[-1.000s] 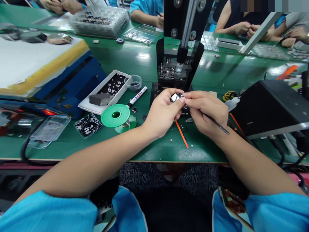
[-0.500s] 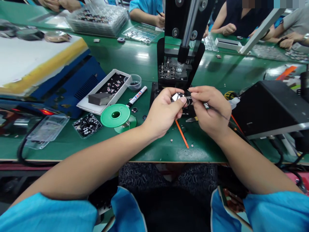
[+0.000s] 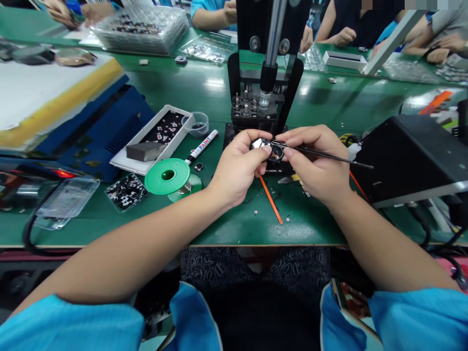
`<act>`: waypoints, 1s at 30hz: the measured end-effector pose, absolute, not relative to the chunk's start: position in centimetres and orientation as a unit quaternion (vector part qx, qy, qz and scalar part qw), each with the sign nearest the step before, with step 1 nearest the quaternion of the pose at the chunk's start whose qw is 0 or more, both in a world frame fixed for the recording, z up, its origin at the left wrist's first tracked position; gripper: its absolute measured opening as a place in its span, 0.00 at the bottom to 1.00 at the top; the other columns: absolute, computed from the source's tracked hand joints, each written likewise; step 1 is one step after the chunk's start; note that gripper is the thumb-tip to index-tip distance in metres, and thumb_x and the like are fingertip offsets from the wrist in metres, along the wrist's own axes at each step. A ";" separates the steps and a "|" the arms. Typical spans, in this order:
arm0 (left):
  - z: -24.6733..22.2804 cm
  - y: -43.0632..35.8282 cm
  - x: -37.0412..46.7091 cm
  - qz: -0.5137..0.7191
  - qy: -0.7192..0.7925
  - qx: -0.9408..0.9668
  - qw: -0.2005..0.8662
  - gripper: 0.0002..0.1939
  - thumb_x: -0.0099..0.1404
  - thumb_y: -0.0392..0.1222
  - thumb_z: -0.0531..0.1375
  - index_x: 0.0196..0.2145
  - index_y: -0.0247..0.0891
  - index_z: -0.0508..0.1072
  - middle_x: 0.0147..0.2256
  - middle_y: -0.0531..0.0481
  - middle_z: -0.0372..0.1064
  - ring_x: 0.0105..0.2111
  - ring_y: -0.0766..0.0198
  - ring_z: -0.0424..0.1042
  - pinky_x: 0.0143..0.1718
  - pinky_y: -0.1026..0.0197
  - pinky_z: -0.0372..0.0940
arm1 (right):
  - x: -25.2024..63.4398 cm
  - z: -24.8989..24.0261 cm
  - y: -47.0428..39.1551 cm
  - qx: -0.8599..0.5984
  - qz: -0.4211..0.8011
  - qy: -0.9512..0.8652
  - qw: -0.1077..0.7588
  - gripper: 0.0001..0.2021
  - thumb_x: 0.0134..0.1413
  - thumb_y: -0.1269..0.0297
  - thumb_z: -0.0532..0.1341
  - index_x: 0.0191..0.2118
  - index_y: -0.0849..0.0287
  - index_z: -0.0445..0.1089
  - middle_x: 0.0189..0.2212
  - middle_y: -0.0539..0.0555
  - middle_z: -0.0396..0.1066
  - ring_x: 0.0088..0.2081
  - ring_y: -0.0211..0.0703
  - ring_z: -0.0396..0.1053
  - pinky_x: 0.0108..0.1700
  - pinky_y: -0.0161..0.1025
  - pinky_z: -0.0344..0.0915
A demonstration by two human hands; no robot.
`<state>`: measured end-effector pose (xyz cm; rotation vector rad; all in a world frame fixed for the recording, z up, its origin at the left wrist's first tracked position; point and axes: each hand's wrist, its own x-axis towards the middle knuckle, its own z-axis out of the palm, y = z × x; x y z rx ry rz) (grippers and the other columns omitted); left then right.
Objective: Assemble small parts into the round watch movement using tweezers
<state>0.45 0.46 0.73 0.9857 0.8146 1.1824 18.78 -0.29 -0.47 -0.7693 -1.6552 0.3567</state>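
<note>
Head view. Left hand (image 3: 236, 168): thumb and fingertips gripping a small black-and-silver casing (image 3: 277, 154). Right hand (image 3: 321, 168): fingers pinching a slender dark tool (image 3: 340, 158), long axis running from the casing rightward across the hand. Casing: between both hands' fingertips, left hand nearer; right thumb at its rim, contact unclear.

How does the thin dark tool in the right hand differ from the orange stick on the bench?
The dark tool is held in the right hand; the orange stick lies on the green bench. The dark tool is near-black; the orange stick is bright. Both are long and slim.
</note>
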 end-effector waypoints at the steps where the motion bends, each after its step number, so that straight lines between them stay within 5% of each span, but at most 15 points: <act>1: 0.8 0.5 0.5 0.520 0.358 0.432 0.644 0.09 0.67 0.29 0.65 0.43 0.39 0.76 0.31 0.57 0.70 0.22 0.73 0.64 0.23 0.68 0.59 | 18.8 -0.5 -0.3 -0.333 0.151 -0.715 0.595 0.06 0.67 0.70 0.70 0.43 0.49 0.80 0.46 0.50 0.88 0.49 0.48 0.87 0.55 0.51 0.85; 30: 0.9 0.6 0.3 0.510 0.369 0.440 0.641 0.13 0.64 0.30 0.66 0.45 0.41 0.74 0.28 0.58 0.66 0.21 0.72 0.60 0.23 0.66 0.53 | 19.2 -1.0 0.4 -0.298 0.026 -0.746 0.595 0.10 0.70 0.71 0.66 0.44 0.45 0.81 0.46 0.50 0.88 0.49 0.52 0.87 0.53 0.57 0.85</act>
